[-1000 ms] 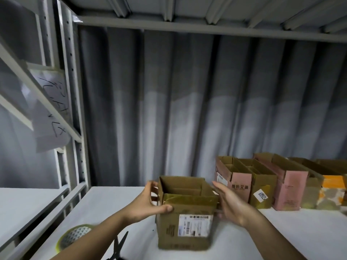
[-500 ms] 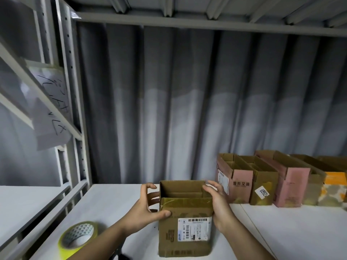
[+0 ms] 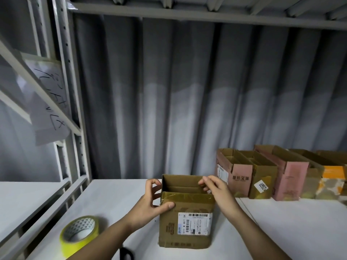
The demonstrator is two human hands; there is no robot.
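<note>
An open brown cardboard box (image 3: 185, 239) with a white barcode label stands upright on the white shelf (image 3: 281, 231) in front of me. My left hand (image 3: 150, 201) grips its left side, thumb on the front face and fingers curled round the left wall. At the box's right top edge my right hand (image 3: 217, 192) holds on, fingertips curled over the rim near the far right corner. The flaps are folded down inside the box.
A roll of yellow tape (image 3: 78, 233) lies on the shelf at the lower left. Black scissor handles (image 3: 125, 253) poke in at the bottom edge. A row of open cartons (image 3: 262, 177) lines the back right. A metal upright (image 3: 75, 109) and paper sign (image 3: 48, 102) stand left.
My right hand moved from beside the box onto its right top rim. The view tilted down, so the tape roll shows fully. The left hand kept its grip.
</note>
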